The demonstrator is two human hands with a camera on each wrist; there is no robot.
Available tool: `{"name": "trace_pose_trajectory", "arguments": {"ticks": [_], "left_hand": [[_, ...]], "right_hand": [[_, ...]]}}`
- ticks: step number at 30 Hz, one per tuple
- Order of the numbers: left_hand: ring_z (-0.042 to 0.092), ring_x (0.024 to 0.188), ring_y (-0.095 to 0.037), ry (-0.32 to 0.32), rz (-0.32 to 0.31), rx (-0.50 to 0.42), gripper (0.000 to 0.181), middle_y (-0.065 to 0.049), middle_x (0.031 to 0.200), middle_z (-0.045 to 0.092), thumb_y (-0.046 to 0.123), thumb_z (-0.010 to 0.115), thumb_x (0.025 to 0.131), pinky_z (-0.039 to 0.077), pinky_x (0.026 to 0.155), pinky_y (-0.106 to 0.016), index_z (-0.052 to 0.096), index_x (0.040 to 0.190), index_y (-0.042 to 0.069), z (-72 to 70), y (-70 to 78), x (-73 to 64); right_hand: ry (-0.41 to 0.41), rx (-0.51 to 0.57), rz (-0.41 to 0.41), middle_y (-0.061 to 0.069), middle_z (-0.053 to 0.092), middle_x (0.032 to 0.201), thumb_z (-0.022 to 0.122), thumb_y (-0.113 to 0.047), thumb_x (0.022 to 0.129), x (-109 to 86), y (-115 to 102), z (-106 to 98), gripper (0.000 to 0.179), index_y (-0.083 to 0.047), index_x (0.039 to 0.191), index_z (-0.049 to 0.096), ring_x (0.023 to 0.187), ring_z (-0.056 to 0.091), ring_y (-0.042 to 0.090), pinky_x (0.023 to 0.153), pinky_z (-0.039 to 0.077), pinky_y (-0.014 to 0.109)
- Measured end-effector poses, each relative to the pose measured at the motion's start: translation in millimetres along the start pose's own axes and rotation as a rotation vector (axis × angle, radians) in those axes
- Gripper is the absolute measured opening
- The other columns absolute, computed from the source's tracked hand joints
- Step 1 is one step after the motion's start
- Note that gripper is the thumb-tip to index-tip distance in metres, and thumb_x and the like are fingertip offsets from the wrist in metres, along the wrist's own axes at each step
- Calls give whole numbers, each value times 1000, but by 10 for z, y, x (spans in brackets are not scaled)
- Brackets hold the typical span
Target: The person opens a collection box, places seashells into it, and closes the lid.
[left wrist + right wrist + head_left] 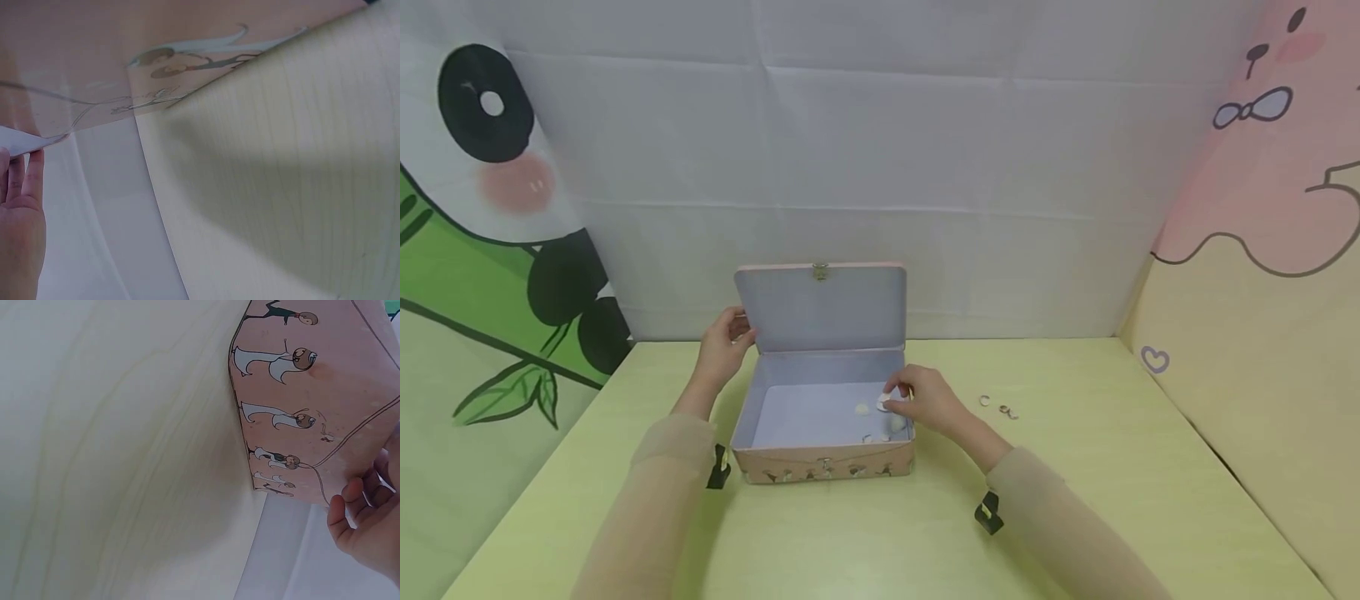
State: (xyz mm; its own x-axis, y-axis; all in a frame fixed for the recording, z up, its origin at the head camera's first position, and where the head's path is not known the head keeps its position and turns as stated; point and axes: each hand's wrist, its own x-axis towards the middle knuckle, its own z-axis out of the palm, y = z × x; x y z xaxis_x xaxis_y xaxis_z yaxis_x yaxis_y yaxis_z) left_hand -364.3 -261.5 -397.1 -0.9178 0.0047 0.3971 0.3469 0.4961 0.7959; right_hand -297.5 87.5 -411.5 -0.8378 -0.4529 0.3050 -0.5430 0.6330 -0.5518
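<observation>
A pink tin box [822, 465] stands with its hinged lid [823, 308] raised. My left hand [724, 348] holds the lid's left edge; in the left wrist view, the left hand's fingers [32, 178] lie along that edge. Over the right side of the box, my right hand [928, 398] pinches a small flat white piece [882, 403] between thumb and fingers. The right wrist view has the right hand [372, 519] beside the box's printed wall [337, 394], its fingertips bent, with the white piece hidden. Several small pale pieces [897, 423] lie inside the box near its right end.
Right of the box, several small ring-like things [1004, 409] lie on the pale wooden table [1075, 483]. A white cloth wall [970, 167] rises behind the table, with printed cloths at both sides. Black straps [988, 512] hang at both sleeves.
</observation>
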Motion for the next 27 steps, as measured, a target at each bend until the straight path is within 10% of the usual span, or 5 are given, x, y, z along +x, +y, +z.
{"name": "trace_pose_trajectory", "arguments": {"ticks": [27], "left_hand": [[55,113,-36,-13,-17,-22,37,-26,122,56,-1,54,93,56,88,-23,45,128,-3,-3,68,-25]], "right_hand": [[20,4,-73,4,61,85,77,-22,79,-80,-61,-395,24,-11,100,70,76,50,23,62,41,23]]}}
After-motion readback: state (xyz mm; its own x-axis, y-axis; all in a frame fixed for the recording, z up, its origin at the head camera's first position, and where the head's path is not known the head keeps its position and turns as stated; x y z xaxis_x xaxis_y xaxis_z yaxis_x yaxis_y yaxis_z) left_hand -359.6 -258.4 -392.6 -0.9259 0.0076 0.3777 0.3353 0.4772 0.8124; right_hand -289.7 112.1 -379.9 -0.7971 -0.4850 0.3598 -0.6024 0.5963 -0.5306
